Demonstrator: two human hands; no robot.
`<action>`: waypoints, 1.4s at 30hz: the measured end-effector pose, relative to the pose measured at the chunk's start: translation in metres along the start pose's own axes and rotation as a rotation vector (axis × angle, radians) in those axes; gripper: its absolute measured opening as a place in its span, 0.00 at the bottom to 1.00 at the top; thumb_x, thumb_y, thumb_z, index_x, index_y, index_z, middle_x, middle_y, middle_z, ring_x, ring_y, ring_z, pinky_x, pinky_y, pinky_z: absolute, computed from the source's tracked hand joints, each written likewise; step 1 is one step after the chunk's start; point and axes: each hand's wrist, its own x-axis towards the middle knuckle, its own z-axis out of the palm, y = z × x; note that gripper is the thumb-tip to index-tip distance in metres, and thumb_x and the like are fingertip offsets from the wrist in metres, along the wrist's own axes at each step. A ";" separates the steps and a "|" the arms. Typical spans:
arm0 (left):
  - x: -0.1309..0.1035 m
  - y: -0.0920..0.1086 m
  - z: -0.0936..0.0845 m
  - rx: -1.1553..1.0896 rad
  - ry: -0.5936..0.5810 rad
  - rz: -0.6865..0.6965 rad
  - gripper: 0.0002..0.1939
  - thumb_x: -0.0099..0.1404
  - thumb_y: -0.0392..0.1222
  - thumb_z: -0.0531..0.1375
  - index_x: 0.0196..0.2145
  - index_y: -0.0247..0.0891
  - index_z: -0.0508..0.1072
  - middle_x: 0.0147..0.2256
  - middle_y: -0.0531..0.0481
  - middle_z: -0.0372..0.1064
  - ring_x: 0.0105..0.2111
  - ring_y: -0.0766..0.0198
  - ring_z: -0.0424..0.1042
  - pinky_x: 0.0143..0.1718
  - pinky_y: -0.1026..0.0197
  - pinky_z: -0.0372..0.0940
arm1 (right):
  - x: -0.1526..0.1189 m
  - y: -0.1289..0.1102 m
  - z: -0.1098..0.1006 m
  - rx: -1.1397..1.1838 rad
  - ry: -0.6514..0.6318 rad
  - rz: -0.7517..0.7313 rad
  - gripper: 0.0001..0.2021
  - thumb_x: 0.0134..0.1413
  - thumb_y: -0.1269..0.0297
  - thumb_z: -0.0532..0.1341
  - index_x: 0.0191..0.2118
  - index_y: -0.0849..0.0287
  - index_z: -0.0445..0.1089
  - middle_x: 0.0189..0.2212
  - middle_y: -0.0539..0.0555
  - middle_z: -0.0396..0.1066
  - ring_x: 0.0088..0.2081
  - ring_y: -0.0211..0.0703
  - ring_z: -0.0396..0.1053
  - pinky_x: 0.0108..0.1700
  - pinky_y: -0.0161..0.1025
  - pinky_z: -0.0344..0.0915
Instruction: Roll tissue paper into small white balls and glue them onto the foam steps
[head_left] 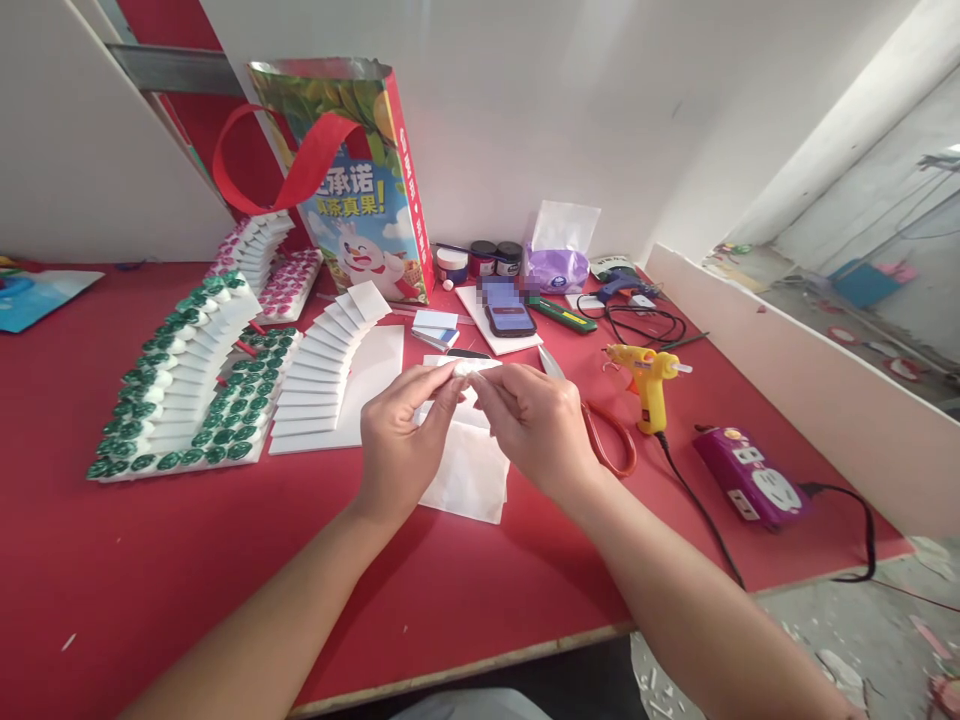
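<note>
While pinching the small white piece (pixel 468 368) between left hand (pixel 409 432) and right hand (pixel 531 425), both with fingers drawn in, over the white sheets (pixel 466 478), keep pressure light and even to limit any likely creasing.

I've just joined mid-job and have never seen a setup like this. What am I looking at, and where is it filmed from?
No machine is at work here. The single picture comes from a camera worn on a person's head, looking forward and down, so you see the wearer's own left hand and right hand. Their fingertips meet around a small white piece, too small to make out exactly. Beneath, white sheets lie on a red table. To the left are a stepped white fan and a structure with green rosettes; a printed bag stands behind. To the right are red-handled scissors, a yellow glue gun and a purple power socket.
</note>
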 end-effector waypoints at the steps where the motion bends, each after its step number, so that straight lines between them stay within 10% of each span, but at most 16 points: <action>1: 0.000 0.000 0.000 0.015 0.007 0.005 0.10 0.72 0.42 0.61 0.45 0.40 0.82 0.35 0.49 0.78 0.33 0.63 0.76 0.38 0.61 0.72 | -0.001 0.000 0.001 -0.032 0.004 -0.021 0.12 0.68 0.64 0.57 0.33 0.58 0.73 0.26 0.52 0.75 0.26 0.38 0.69 0.31 0.34 0.60; 11: -0.007 -0.001 0.007 0.064 0.024 0.149 0.14 0.73 0.39 0.59 0.52 0.42 0.80 0.39 0.48 0.80 0.37 0.64 0.78 0.41 0.62 0.73 | -0.001 0.003 0.001 -0.047 -0.003 -0.047 0.13 0.70 0.63 0.55 0.33 0.57 0.71 0.24 0.52 0.73 0.26 0.39 0.70 0.33 0.35 0.63; 21: 0.011 -0.007 -0.010 -0.345 -0.165 -0.247 0.09 0.66 0.44 0.68 0.44 0.43 0.84 0.38 0.50 0.80 0.38 0.62 0.78 0.43 0.58 0.76 | 0.004 0.003 -0.008 0.131 -0.074 -0.100 0.10 0.70 0.65 0.57 0.38 0.59 0.75 0.29 0.53 0.77 0.30 0.39 0.73 0.36 0.35 0.68; 32: 0.003 0.004 -0.005 -0.250 -0.119 -0.095 0.10 0.70 0.40 0.64 0.45 0.45 0.84 0.33 0.52 0.76 0.32 0.67 0.73 0.37 0.64 0.71 | -0.001 -0.002 -0.007 0.128 0.025 -0.101 0.10 0.66 0.69 0.59 0.33 0.60 0.75 0.27 0.53 0.76 0.28 0.37 0.71 0.34 0.34 0.66; 42: 0.006 -0.014 -0.007 -0.463 -0.072 -0.428 0.11 0.65 0.46 0.68 0.45 0.44 0.84 0.29 0.53 0.74 0.31 0.65 0.70 0.39 0.60 0.67 | 0.018 0.001 -0.023 0.982 -0.342 0.619 0.23 0.62 0.45 0.63 0.46 0.64 0.77 0.30 0.56 0.78 0.24 0.38 0.72 0.31 0.38 0.74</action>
